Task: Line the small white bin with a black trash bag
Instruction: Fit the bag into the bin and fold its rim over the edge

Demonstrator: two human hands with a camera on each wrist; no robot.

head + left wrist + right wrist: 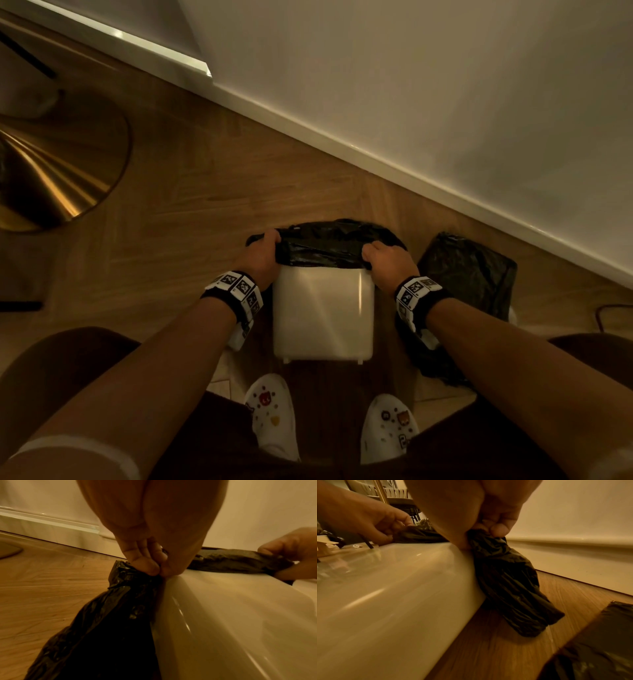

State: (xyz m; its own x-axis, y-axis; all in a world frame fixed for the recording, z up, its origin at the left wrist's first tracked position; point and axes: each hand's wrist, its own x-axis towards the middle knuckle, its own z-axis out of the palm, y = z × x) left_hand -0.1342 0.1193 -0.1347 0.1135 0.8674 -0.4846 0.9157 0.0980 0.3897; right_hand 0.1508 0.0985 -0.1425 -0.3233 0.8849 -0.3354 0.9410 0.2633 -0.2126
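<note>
The small white bin (pixel 322 313) stands on the wooden floor in front of my feet, its smooth near wall facing me. A black trash bag (pixel 322 245) is stretched over its top rim. My left hand (pixel 263 251) pinches the bag at the bin's left corner, and bunched plastic (pixel 109 615) hangs down that side. My right hand (pixel 383 262) grips the bag at the right corner, where a twisted fold (pixel 510 588) droops beside the white wall (pixel 393 595). Inside of the bin is hidden.
A second bin covered in black plastic (pixel 472 274) stands just right of the white one. White skirting (pixel 376 161) and wall run diagonally behind. A brass lamp base (pixel 58 171) sits on the floor at the left. My white clogs (pixel 274 414) are below the bin.
</note>
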